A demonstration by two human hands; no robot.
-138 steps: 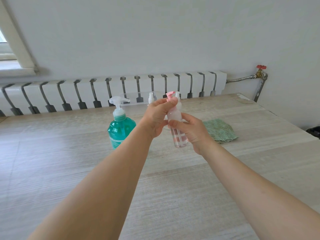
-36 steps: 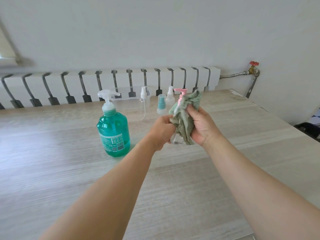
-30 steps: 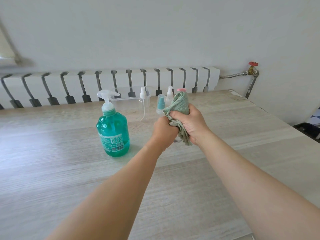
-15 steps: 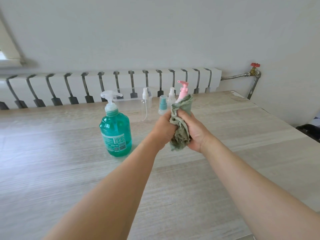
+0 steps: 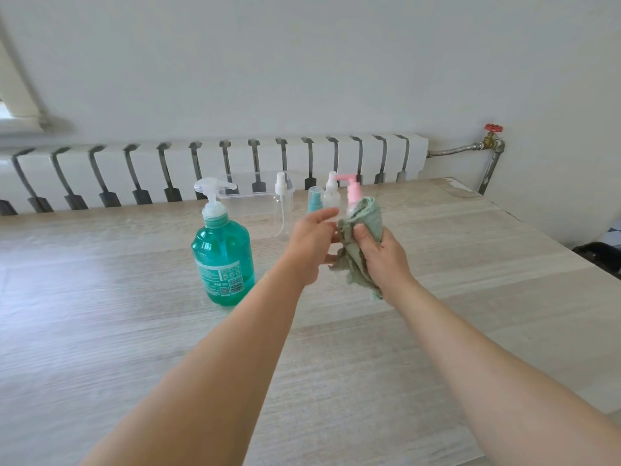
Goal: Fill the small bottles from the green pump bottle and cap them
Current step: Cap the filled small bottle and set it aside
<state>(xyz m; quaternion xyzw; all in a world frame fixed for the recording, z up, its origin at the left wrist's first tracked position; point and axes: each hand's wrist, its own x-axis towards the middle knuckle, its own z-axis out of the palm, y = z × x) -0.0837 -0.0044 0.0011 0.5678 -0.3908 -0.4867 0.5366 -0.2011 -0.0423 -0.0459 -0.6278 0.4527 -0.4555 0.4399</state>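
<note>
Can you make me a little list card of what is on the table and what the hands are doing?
big bottle: green pump bottle, upright on the table
bottle in hands: small bottle with pink pump, mostly hidden by the green cloth
right hand: grips the cloth round that bottle
left hand: fingers loosely at the bottle's side; grip unclear
behind: clear box, white spray bottle, teal-capped bottle, white-capped bottle

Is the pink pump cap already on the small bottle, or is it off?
On: the pink pump cap sits upright above the green cloth wrapped round the bottle.
</note>
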